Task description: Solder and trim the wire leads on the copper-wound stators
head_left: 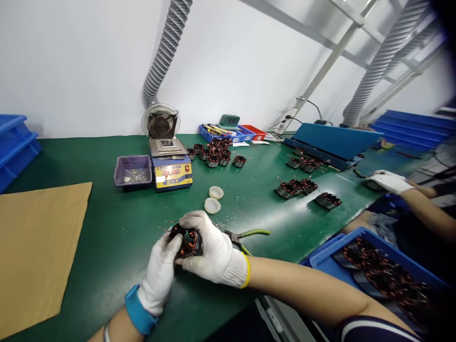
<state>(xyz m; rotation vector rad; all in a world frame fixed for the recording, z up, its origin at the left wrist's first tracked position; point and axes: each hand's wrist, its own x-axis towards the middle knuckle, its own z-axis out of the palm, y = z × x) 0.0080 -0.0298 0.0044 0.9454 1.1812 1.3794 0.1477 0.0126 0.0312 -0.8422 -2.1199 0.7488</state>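
Note:
Both of my hands wear white gloves and hold one motor stator (190, 241), a dark ring wound with copper wire. My left hand (162, 263) grips its left side, thumb over the near rim. Around the right side curl the fingers of my right hand (212, 247). Thin wire ends stick out past the left fingers. Just right of my right hand lie cutting pliers (245, 236) with green handles. Two small white cups, an upper cup (215, 192) and a lower cup (213, 205), stand beyond my hands, with small bits scattered beside them.
A yellow-blue solder pot (173, 168) stands behind, beside a purple tray (133, 171). Several stators (217, 154) sit on the green table (107, 228). Cardboard (39, 251) lies left; a blue crate (317, 260) of stators is at right. A co-worker's gloved hand (388, 181) is far right.

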